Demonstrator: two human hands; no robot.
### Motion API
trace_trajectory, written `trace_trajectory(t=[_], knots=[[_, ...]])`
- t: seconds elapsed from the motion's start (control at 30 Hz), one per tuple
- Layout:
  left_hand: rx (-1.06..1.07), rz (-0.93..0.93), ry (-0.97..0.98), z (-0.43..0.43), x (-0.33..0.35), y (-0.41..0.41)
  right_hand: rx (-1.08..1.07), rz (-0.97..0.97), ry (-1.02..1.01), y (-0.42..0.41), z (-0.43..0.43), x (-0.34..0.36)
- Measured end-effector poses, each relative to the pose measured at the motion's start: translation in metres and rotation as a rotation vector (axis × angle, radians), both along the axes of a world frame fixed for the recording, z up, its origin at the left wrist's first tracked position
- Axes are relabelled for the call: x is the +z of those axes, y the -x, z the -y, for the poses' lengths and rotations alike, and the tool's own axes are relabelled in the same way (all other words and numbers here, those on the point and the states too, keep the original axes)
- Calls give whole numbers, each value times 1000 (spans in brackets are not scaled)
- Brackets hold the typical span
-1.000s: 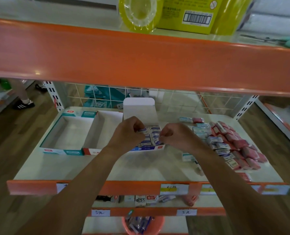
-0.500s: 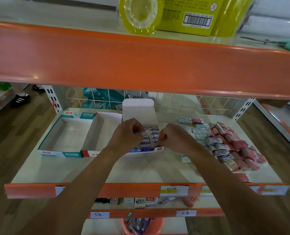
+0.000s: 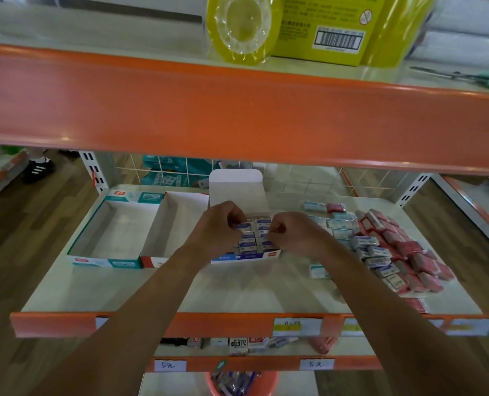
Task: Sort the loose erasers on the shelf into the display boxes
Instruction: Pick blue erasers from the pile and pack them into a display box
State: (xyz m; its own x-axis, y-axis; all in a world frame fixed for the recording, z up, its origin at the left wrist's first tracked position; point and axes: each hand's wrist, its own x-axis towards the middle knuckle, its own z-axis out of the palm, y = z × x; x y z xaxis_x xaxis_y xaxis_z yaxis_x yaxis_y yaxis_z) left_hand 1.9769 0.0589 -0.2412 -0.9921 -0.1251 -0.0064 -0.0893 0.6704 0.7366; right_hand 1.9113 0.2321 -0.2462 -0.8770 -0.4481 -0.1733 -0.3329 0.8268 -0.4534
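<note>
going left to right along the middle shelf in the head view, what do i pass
teal-trimmed empty box, red-trimmed empty box, blue box holding erasers, pile of loose erasers

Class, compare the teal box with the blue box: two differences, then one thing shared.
The teal box is empty; the blue box holds erasers. The teal box sits untouched; the left hand and right hand reach into the blue box. Both are open-topped, on the shelf.

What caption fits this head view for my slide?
Left hand and right hand pinch blue erasers inside the blue display box.
</note>
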Motion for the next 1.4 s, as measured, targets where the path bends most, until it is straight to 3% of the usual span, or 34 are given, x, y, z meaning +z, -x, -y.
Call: trace_trajectory(t=[0.5, 0.63, 1.0, 1.13, 1.4], knots=[[19, 92, -13, -1, 5, 12, 17, -90, 193, -4, 4, 12], [99, 90, -128, 7, 7, 15, 30, -90, 208, -4, 12, 12], [220, 23, -224, 27, 6, 14, 151, -111, 302, -6, 34, 13], [211, 31, -99, 33, 7, 13, 183, -136, 279, -5, 41, 12], [118, -16, 422, 37, 6, 11, 133, -147, 231, -1, 44, 3]])
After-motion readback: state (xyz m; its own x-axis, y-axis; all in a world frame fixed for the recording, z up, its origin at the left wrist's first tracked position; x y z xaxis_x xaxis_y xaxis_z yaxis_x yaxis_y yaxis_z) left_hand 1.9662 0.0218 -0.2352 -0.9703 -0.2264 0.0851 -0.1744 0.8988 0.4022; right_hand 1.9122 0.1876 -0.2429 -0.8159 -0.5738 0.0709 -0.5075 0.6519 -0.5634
